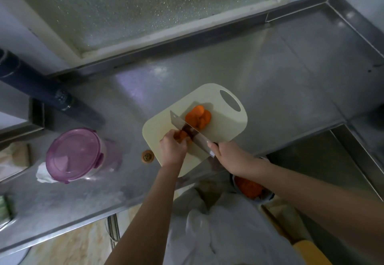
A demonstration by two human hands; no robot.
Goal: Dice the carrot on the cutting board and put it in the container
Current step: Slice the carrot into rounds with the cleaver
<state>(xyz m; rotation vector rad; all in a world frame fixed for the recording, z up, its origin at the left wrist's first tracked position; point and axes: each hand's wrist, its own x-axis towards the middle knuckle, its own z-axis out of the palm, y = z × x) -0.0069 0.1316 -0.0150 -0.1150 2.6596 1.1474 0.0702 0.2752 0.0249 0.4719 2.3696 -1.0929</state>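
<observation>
bench (259, 73): stainless steel, raised lip along the far edge and right corner, a recessed basin at the right end.
cutting board (226, 127): pale, rounded corners, handle hole at its far right corner; lies at the near edge of the bench, its near corner reaching that edge.
lidded tub (72, 154): clear body, purple lid with side clips, toward the left end of the bench, well apart from the board.
cleaver (187, 128): broad blade, edge down on the board, across the carrot piece.
right hand (226, 156): grip closed around the cleaver handle.
left hand (171, 148): fingers curled, pinning the carrot piece (182, 135) to the board just left of the blade.
cut carrot pile (198, 118): orange chunks heaped on the board, just beyond the blade.
container (252, 190): below the near edge of the bench, under the right forearm, orange carrot inside.
carrot top (147, 156): stem end, on the bench beside the board's left edge.
</observation>
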